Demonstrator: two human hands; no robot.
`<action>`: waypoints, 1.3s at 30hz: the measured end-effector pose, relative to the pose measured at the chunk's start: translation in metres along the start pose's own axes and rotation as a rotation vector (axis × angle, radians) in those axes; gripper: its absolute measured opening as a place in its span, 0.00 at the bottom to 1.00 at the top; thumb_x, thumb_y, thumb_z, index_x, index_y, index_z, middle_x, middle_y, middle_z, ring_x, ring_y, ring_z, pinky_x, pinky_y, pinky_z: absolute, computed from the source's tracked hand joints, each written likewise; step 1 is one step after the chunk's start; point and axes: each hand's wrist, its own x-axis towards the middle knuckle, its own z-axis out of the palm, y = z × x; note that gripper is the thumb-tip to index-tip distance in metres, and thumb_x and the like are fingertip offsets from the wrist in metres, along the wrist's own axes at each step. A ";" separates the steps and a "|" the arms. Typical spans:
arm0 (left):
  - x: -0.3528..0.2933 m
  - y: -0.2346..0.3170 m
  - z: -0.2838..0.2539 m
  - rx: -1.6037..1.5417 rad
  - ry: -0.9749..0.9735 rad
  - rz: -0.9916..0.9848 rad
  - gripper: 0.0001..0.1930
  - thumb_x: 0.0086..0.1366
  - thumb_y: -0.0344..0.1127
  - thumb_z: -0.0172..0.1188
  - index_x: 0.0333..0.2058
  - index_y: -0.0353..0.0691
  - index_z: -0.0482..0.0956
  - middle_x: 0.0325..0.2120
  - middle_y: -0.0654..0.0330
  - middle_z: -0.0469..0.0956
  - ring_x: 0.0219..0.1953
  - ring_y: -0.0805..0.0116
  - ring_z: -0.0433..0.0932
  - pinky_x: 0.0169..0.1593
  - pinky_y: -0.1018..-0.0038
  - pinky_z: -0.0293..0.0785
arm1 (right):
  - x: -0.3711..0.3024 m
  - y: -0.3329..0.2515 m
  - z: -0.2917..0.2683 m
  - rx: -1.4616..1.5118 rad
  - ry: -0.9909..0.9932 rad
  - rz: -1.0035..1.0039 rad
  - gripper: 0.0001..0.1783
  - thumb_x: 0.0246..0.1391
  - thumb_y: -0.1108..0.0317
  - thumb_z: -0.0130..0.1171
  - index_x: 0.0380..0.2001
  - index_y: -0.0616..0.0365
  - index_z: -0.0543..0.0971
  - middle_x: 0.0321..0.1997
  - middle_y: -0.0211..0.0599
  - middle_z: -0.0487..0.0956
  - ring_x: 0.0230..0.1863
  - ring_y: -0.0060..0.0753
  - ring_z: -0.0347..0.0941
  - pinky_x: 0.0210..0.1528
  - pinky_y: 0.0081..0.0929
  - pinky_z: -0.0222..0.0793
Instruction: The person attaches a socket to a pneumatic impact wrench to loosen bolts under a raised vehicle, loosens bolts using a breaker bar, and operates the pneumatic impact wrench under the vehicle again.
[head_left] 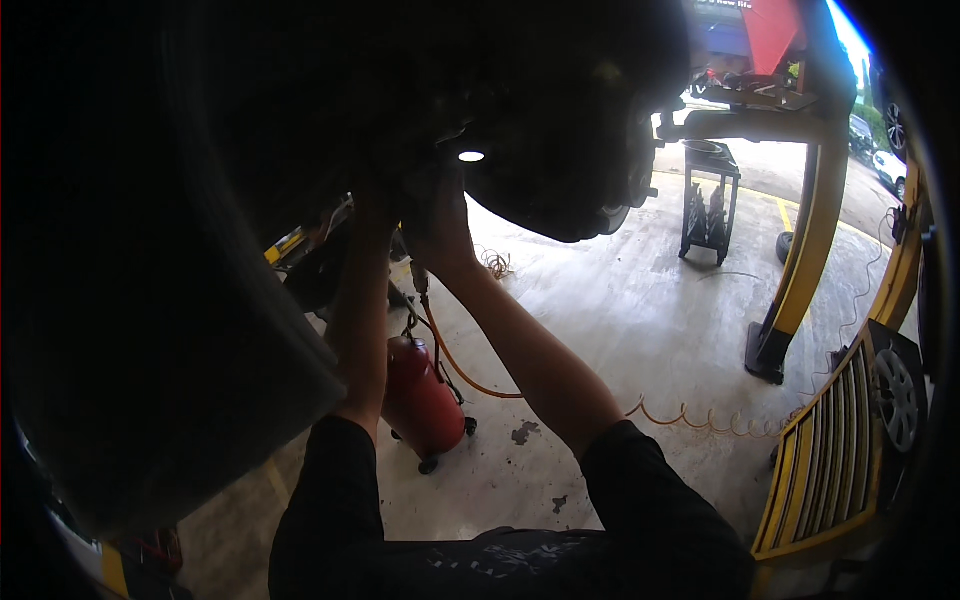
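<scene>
Both my arms reach up into deep shadow under a raised car (560,190). My right hand (445,235) is closed round what looks like an air tool (420,277); only its lower end shows beneath the hand. From that end an orange air hose (455,368) hangs and curves off to the right. Close beside it on the left, my left hand (375,215) is up among the dark parts, its fingers lost in shadow. A dark tyre (200,300) fills the left side. Just above my right hand shines a small bright spot (471,157).
A red tank on casters (425,405) stands on the floor below my arms. Yellow lift posts (800,250) rise at the right. Beyond is a black tool cart (710,205). A yellow slatted rack (825,450) stands near right, with coiled hose (700,420) trailing towards it.
</scene>
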 end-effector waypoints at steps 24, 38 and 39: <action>0.061 -0.044 -0.113 0.240 0.061 -0.085 0.24 0.67 0.49 0.51 0.52 0.35 0.68 0.42 0.56 0.74 0.45 0.64 0.73 0.49 0.69 0.72 | 0.006 0.112 0.020 0.727 -0.087 0.421 0.26 0.61 0.44 0.43 0.38 0.59 0.72 0.26 0.36 0.76 0.23 0.26 0.76 0.25 0.25 0.74; 0.055 -0.042 -0.086 -1.694 0.311 -0.689 0.24 0.67 0.48 0.50 0.53 0.36 0.69 0.47 0.55 0.72 0.49 0.62 0.72 0.52 0.66 0.70 | 0.019 0.061 0.004 1.021 0.035 0.883 0.28 0.63 0.44 0.34 0.47 0.56 0.69 0.33 0.38 0.74 0.30 0.32 0.72 0.22 0.27 0.67; 0.050 -0.040 -0.090 -1.908 0.385 -0.719 0.24 0.67 0.48 0.50 0.53 0.36 0.69 0.48 0.55 0.72 0.49 0.61 0.72 0.53 0.66 0.70 | 0.017 0.044 -0.003 1.184 -0.089 1.008 0.23 0.64 0.47 0.38 0.46 0.54 0.70 0.27 0.34 0.72 0.21 0.26 0.70 0.16 0.23 0.63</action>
